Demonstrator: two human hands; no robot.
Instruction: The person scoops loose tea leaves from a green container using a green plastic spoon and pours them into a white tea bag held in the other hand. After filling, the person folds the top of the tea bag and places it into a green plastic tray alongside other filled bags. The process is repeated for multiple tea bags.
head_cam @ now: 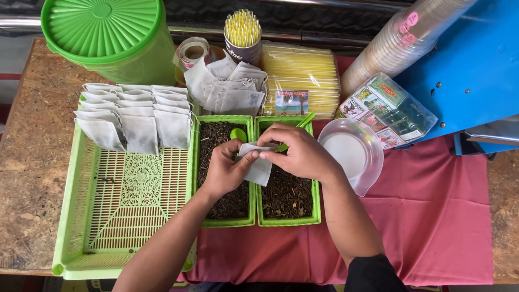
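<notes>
1. Two bare forearms rise from the bottom edge. The left hand [224, 170] is curled, pinching the left rim of a small white bag [258, 168].
2. The right hand [299, 152] is closed on the bag's top edge and also grips a green scoop [296, 128].
3. The bag is thin, soft, fibrous paper, held just above the seam between two green trays [254, 219] of dark, crumbly loose leaf.
4. A round green cap [238, 134] lies in the left tray.
5. To the left, a perforated green basket [75, 216] holds rows of filled bags [135, 116].
6. To the right, a clear bowl [354, 151] lies on red cloth [432, 216].
7. Behind: loose bags [227, 86], yellow straws [243, 28], a ribbed green tub [108, 38].
</notes>
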